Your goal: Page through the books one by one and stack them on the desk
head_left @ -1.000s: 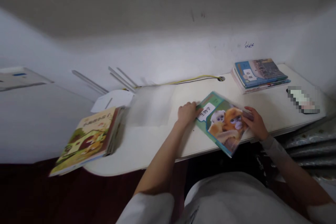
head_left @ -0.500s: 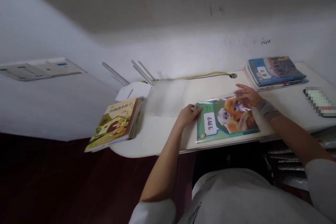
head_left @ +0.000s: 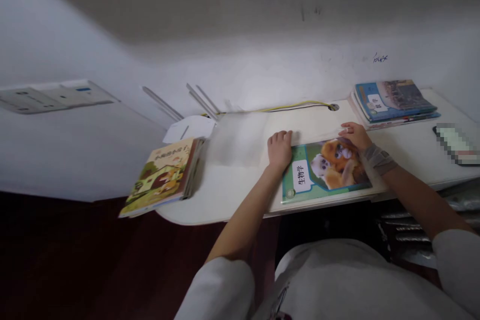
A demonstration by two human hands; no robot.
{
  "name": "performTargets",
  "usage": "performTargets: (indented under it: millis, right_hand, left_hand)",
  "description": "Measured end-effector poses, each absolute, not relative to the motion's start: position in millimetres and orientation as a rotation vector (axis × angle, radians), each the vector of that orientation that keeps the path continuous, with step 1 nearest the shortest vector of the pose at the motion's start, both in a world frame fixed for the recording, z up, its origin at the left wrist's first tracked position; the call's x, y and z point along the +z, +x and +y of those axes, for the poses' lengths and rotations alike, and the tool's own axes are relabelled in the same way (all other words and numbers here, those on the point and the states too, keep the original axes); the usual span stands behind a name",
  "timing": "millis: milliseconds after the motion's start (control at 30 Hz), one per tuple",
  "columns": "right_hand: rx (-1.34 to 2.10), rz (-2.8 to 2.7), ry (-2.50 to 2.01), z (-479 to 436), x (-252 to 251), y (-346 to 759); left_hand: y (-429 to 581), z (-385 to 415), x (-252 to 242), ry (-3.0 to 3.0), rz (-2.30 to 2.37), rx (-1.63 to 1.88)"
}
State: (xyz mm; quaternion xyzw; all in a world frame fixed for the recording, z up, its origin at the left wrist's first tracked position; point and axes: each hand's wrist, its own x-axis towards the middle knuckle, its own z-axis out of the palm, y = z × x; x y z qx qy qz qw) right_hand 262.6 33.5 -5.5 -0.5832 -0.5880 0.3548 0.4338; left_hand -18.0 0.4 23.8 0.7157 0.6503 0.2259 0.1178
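A green biology textbook with monkeys on its front lies near the front edge of the white desk. Clear plastic film, apparently a book cover, shows along its far edge. My left hand is closed at the far left corner of the book, fingers curled on the film. At the far right corner, my right hand pinches the film, a ring on one finger. How much film each hand grips is partly hidden by the fingers.
Picture books are stacked at the left end, by a white router with upright antennas. A translucent sheet lies beside them. Blue textbooks are piled back right, near a phone. A yellow cable runs along the wall.
My left hand has moved up from the book's left edge to its far left corner and curled its fingers. My right hand's fingers have drawn in at the far right corner.
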Motion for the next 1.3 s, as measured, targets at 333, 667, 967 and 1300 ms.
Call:
performTargets:
  millis: [333,667,967,1300]
  right_hand:
    - [0.171,-1.915,-1.686,23.9,-18.9,262.0]
    - [0.119,-1.785,-1.940,26.9,-27.5,286.0]
    - [0.299,-1.720,-1.698,24.8,-21.9,273.3]
    - [-0.089,-1.966,-1.767,24.1,-23.4,266.5]
  left_hand:
    - [18.3,-63.5,2.4,2.565,1.525,0.287]
    - [-52.6,12.8,8.1,2.000,2.099,0.481]
    - [-55.4,21.7,6.1,1.757,1.927,0.714]
    - [-38.7,13.0,7.8,1.962,2.093,0.540]
